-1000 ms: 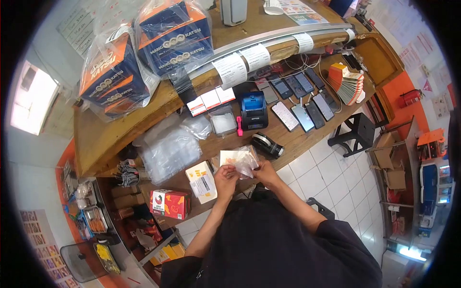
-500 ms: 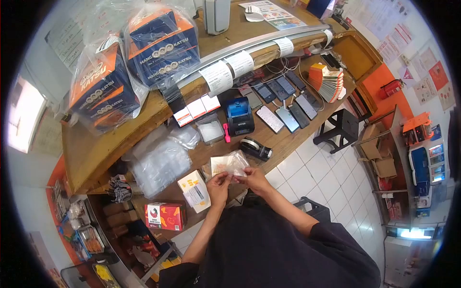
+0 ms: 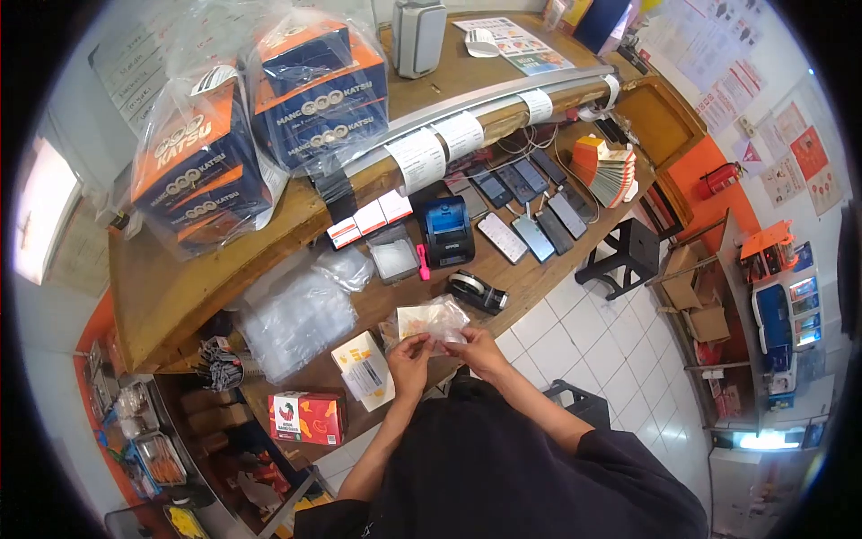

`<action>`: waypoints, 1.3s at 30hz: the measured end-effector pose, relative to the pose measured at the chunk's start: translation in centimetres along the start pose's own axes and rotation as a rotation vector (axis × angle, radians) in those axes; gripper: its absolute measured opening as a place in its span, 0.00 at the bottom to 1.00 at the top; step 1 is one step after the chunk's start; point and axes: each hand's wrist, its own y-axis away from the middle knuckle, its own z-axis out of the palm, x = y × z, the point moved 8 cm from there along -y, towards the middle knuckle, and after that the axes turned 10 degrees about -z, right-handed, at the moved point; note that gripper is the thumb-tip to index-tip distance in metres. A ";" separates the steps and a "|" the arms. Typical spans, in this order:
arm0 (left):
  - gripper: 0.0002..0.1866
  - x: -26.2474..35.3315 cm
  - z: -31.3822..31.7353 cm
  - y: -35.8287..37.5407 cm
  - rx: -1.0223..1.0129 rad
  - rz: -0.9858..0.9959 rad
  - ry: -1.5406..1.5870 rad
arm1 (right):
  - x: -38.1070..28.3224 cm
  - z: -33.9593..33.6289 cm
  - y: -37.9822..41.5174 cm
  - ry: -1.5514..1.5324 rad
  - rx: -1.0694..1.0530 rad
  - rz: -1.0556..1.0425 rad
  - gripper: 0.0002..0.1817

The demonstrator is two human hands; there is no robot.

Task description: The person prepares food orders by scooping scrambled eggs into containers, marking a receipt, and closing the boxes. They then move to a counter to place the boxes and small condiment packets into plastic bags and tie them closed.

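My left hand (image 3: 410,357) and my right hand (image 3: 479,352) are close together at the desk's near edge, fingers pinched on a small clear plastic bag (image 3: 452,321). A pale printed paper (image 3: 414,320) shows at the bag's left side; whether it is inside or beneath cannot be made out. Just beyond my right hand sits a black tape dispenser (image 3: 477,292). Left of my left hand lies a white and yellow box (image 3: 364,370) with a label on it. A red box (image 3: 306,418) is farther left, at the desk's corner.
Several phones (image 3: 534,220) lie at the right, near a black receipt printer (image 3: 447,232). Clear plastic bags (image 3: 298,323) are piled at the left. Bagged blue and orange boxes (image 3: 319,112) stand on the raised counter (image 3: 171,305). A black stool (image 3: 622,258) is on the floor.
The view has shifted slightly. My hands still pinch the clear plastic bag, which now looks more spread out, with my fingers a little farther apart.
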 end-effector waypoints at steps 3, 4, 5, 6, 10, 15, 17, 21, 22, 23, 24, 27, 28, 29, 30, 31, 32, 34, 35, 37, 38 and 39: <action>0.10 0.1 0.1 0.1 -0.012 -0.018 -0.016 | -0.1 0.0 -0.1 -0.019 0.016 -0.006 0.12; 0.10 0.3 0.2 0.2 -0.021 -0.031 -0.031 | -0.2 0.1 -0.1 -0.047 0.024 -0.005 0.12; 0.10 0.4 0.3 0.2 -0.025 -0.026 -0.015 | -0.3 0.1 -0.1 -0.075 0.033 -0.005 0.13; 0.10 0.5 0.3 0.3 -0.031 -0.020 0.000 | -0.4 0.1 -0.2 -0.106 0.044 -0.005 0.13; 0.09 1.2 0.5 0.5 -0.025 0.012 -0.044 | -0.7 0.3 -0.2 -0.028 0.009 -0.063 0.14; 0.11 2.2 0.4 0.8 -0.027 0.040 -0.282 | -1.7 0.5 -0.4 0.439 -0.183 -0.267 0.15; 0.13 3.2 0.5 1.1 0.010 0.022 -0.348 | -2.9 1.6 -0.6 0.621 -0.217 -0.395 0.14; 0.19 1.0 -0.2 0.2 0.174 -0.002 -0.119 | -5.8 4.4 1.7 0.869 -0.571 -0.514 0.10; 0.21 -0.5 -0.2 0.0 0.197 -0.027 -0.004 | -7.1 5.0 2.2 0.924 -0.682 -0.542 0.09; 0.22 -0.6 -0.4 0.1 0.239 0.005 -0.090 | -8.4 6.0 2.7 0.816 -0.882 -0.501 0.07; 0.22 1.5 -0.2 0.3 0.296 0.162 -0.129 | -10.2 6.5 3.2 0.714 -1.080 -0.457 0.05; 0.21 1.1 0.1 0.3 0.348 0.144 -0.021 | -22.0 6.2 -1.1 0.740 -1.203 -0.646 0.08; 0.22 -1.2 -0.7 0.3 0.446 0.155 -0.017 | -27.8 5.4 -4.7 0.780 -0.993 -0.582 0.09; 0.22 0.9 0.4 1.6 0.507 0.113 0.015 | -34.5 4.6 -8.2 0.887 -0.843 -0.967 0.08; 0.21 -0.7 0.0 2.0 0.570 0.121 -0.083 | -40.8 3.7 -11.9 0.872 -0.598 -0.920 0.04; 0.20 -2.5 -0.3 2.4 0.593 0.138 -0.079 | -45.6 2.0 -16.3 0.894 -0.347 -1.003 0.06; 0.20 -2.6 -0.1 2.9 0.628 0.118 -0.102 | -50.3 0.8 -20.7 0.931 -0.209 -1.326 0.10; 0.20 -1.5 0.8 5.1 0.707 0.071 -0.135 | -56.6 -1.9 -30.1 1.096 0.066 -1.361 0.19; 0.21 0.0 1.6 6.1 0.758 0.089 -0.090 | -58.6 -3.5 -36.1 1.108 0.114 -1.372 0.23; 0.23 2.6 3.2 8.7 0.867 0.118 0.010 | -60.6 -6.1 -45.2 1.102 0.114 -1.231 0.31; 0.24 3.4 3.8 9.6 0.911 0.126 0.003 | -60.5 -7.1 -48.7 1.082 0.073 -1.073 0.34; 0.25 3.9 4.1 10.8 0.955 0.127 -0.011 | -59.5 -7.4 -51.1 1.061 0.031 -0.906 0.36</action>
